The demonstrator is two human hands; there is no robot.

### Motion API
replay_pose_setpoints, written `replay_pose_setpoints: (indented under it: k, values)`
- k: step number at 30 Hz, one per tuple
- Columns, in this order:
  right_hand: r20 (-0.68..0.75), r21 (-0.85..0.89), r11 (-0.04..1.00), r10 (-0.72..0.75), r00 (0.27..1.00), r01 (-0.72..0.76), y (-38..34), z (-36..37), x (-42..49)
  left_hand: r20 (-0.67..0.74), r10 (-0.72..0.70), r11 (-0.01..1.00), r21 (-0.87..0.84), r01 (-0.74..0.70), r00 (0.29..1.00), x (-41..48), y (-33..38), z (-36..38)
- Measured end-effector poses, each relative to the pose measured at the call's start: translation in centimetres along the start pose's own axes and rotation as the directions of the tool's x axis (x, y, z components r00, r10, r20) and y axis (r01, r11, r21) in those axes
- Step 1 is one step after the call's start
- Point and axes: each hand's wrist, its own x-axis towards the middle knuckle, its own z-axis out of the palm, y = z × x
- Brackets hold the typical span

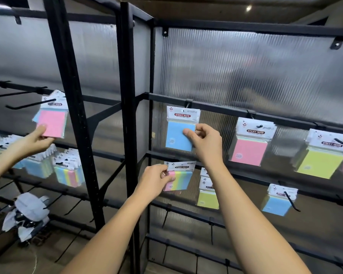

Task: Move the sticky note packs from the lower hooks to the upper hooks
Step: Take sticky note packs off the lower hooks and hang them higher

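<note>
Left hand (156,177), nearest, fingers curled round striped pack (181,177) at its header, lower row. Right hand (205,140) pinches blue pack (177,136), apparently hung on upper hook (187,104). Suggest: draw striped pack straight along its hook, header level, then lift.

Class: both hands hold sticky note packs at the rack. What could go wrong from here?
1. The right hand pinches the blue pack by one edge under the upper hook; it could miss the hook and drop.
2. The left hand grips the striped pack at the lower row meanwhile; with attention split, it could slip or tear.
</note>
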Motion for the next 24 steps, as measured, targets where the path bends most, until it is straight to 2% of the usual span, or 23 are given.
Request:
replay_pose_setpoints:
  k: [10,24]
  values:
    - [-0.016,0.028,0.999,-0.020,1.000,0.021,0.3,-0.1,0.1,-0.007,0.027,1.000,0.006,-0.027,1.000,1.0,-0.5,0.4]
    - [0.010,0.008,0.999,0.040,0.999,-0.040,0.8,-0.2,0.4,-0.003,0.030,0.999,0.028,-0.030,1.000,1.3,-0.2,0.6]
